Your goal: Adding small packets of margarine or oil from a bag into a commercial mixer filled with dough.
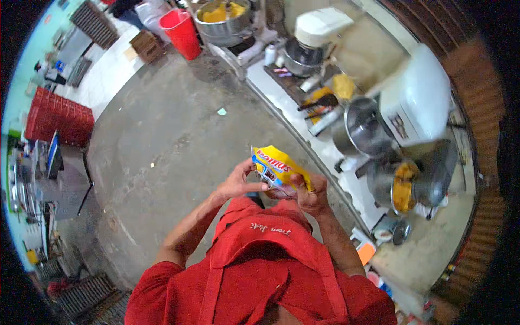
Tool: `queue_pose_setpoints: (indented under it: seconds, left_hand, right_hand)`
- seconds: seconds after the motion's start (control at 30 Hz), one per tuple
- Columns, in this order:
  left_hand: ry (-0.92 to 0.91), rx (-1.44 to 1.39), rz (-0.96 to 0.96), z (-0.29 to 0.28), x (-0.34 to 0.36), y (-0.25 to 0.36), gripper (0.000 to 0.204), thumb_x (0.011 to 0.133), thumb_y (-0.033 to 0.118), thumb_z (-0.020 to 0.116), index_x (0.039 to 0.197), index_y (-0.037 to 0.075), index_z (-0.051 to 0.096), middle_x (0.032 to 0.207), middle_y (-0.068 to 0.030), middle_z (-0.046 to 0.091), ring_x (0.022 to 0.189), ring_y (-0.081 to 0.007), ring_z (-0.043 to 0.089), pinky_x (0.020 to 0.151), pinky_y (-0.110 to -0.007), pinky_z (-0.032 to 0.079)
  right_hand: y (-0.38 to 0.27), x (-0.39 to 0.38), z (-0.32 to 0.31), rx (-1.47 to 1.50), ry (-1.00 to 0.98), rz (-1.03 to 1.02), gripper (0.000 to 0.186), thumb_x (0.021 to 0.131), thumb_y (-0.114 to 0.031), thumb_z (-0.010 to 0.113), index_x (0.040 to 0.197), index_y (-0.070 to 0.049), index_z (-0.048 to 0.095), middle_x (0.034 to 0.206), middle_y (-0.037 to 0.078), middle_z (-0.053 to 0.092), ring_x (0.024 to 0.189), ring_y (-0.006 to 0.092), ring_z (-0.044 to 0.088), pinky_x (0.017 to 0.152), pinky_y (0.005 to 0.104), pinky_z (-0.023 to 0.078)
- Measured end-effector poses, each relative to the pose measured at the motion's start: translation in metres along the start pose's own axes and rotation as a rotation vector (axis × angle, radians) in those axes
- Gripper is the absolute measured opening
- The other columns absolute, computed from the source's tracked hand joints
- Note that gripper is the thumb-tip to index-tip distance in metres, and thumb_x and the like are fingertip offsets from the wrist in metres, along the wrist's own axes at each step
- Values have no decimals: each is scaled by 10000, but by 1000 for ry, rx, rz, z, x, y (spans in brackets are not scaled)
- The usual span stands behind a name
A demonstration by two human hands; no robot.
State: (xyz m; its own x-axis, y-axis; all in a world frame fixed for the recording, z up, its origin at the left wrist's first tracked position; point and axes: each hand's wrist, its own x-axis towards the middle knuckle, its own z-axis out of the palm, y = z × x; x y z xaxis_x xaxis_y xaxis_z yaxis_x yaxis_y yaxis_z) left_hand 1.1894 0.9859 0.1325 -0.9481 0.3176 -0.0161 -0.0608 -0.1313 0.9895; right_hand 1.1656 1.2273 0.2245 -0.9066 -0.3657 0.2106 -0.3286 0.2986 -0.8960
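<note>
A yellow plastic packet (279, 167) with blue and red print is held up in front of my red apron (268, 226). My right hand (313, 196) grips its right side, thumb lying over the front. At the packet's left edge is my left hand (238, 181), its thumb along the lower edge and its fingertips partly hidden by the packet. The packet's top left corner looks crumpled; whether it has been torn there I cannot tell.
Along the right runs a counter (276, 114) with a large white stand mixer (417, 97), a smaller mixer (319, 30) and a steel bowl of orange mixture (403, 187). A red bucket (181, 38) stands on the floor ahead. Red crates (59, 116) are stacked at left.
</note>
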Motion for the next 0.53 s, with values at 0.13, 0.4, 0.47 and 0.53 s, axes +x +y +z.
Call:
queue_pose_setpoints:
  seconds: [0.13, 0.4, 0.47, 0.53]
  left_hand:
    - [-42, -288, -225, -112, 48, 17, 523, 776, 119, 850, 1239, 24, 628, 1172, -51, 690, 1147, -161, 600, 1049, -368, 447]
    - [147, -308, -126, -255, 198, -2, 651, 702, 174, 905, 1259, 42, 595, 1142, -34, 691, 1023, -144, 639, 932, -338, 518]
    - [189, -269, -200, -309, 241, 0, 670, 687, 190, 918, 1260, 53, 599, 1141, -34, 695, 1017, -143, 641, 921, -345, 524]
    - [228, -133, -266, -349, 275, 1, 635, 719, 194, 901, 1263, 63, 602, 1141, -33, 701, 1000, -133, 645, 915, -328, 526]
  right_hand:
    - [5, 107, 46, 64, -53, 105, 334, 988, -305, 619, 973, 21, 693, 836, 161, 707, 729, 247, 691, 615, 367, 501]
    - [81, 362, 128, -7, -13, 70, 327, 1000, -290, 583, 949, 21, 667, 749, 168, 673, 621, 318, 635, 563, 406, 469]
    - [94, 435, 143, -219, -17, -210, 356, 998, -327, 583, 980, 16, 676, 797, 165, 698, 680, 310, 678, 601, 412, 495]
    - [101, 490, 153, 1, -124, 63, 418, 946, -359, 665, 1242, -66, 629, 969, 144, 730, 741, 355, 705, 648, 443, 539]
